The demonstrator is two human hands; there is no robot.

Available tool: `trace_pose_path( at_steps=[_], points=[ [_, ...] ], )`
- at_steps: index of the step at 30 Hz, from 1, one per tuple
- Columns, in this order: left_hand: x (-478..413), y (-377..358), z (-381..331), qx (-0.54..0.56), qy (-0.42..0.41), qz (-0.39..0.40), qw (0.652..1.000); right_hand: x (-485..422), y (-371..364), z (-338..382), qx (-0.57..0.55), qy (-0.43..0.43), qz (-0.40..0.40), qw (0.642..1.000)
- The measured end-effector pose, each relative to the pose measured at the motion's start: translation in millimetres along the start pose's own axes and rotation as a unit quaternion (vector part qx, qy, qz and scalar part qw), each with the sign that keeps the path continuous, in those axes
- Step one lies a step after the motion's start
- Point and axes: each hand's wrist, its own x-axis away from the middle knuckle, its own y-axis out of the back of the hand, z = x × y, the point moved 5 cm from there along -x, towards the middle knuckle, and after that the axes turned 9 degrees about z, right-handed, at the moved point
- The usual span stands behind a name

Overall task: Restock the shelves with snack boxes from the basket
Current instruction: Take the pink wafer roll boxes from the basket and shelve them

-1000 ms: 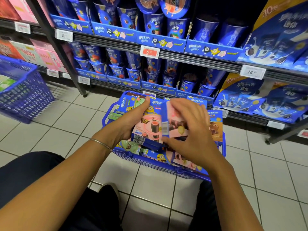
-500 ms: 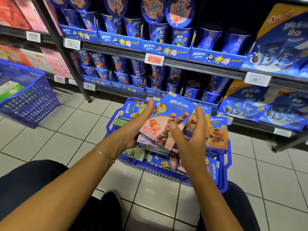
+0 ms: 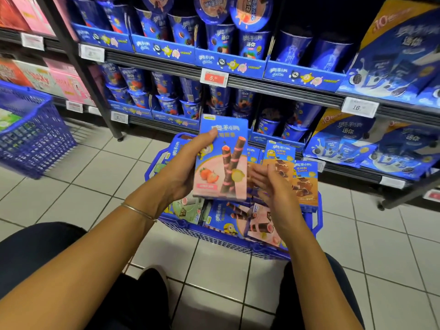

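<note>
In left hand [image 3: 182, 169], upright pink-blue box [image 3: 222, 160]

Before you stand dark metal shelves [image 3: 273, 88], and their black upright post [image 3: 78, 67] comes down to a small foot on the floor [image 3: 71, 186]. The floor has pale square tiles with grey joints, and it shines a little. White price tags [image 3: 92, 53] and one red price tag [image 3: 214, 77] sit on the shelf edges. Blue cups [image 3: 221, 39] fill blue cardboard trays, large blue bags [image 3: 392, 55] lie at your right, and pink boxes [image 3: 69, 86] at your left. A blue mesh basket [image 3: 35, 139] stands on the tiles at your far left. The upper right part is dark.
</note>
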Motion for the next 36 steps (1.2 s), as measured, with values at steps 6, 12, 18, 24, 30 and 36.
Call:
trace_pose_path(
  at_steps=[6, 12, 18, 24, 30, 36],
  points=[
    [1, 11, -9, 0.088, -0.042, -0.046, 0.994, 8, 32, -73, 0.486, -0.065, 0.025, 0.871],
    [4, 8, 2, 0.082, 0.011, -0.042, 0.996, 7, 23, -91, 0.559, -0.039, -0.021, 0.828],
    [2, 16, 1, 0.055, 0.017, -0.062, 0.996, 21, 27, -32, 0.229, 0.071, -0.063, 0.969],
    [0, 14, 10, 0.023, 0.051, -0.065, 0.996, 41, -6, 71, 0.339, 0.296, 0.018, 0.893],
    [2, 7, 18, 0.000, 0.104, -0.023, 0.994, 39, -61, 71, 0.426, 0.284, 0.182, 0.839],
    [2, 3, 22, -0.002, 0.094, -0.014, 0.995, 36, -60, 72, 0.276, 0.358, -0.048, 0.891]
  ],
)
